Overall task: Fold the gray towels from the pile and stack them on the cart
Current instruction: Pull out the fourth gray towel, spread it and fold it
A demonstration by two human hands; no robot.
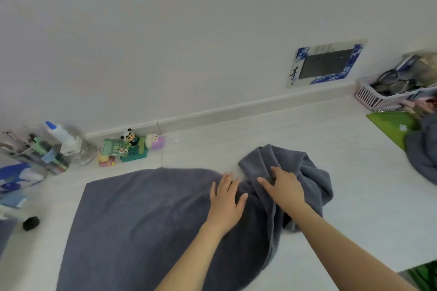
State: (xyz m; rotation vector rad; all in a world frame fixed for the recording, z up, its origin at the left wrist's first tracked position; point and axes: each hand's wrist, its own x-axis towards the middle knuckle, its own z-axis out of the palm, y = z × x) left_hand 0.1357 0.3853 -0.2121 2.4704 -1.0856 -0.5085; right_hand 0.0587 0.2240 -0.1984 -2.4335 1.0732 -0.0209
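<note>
The gray towel [146,220] lies long from left to right on the white table [354,196], its right end bunched — the right hand [285,188] (fingers spread, flat) presses this bunch, the left hand [225,196] rests spread just left of it.

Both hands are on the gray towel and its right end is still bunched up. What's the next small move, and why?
Probably draw the right hand outward to pull the bunched end flat while the left hand pins the smooth part. The gray towel lies flat on its left side only, so it likely isn't ready to fold.
</note>
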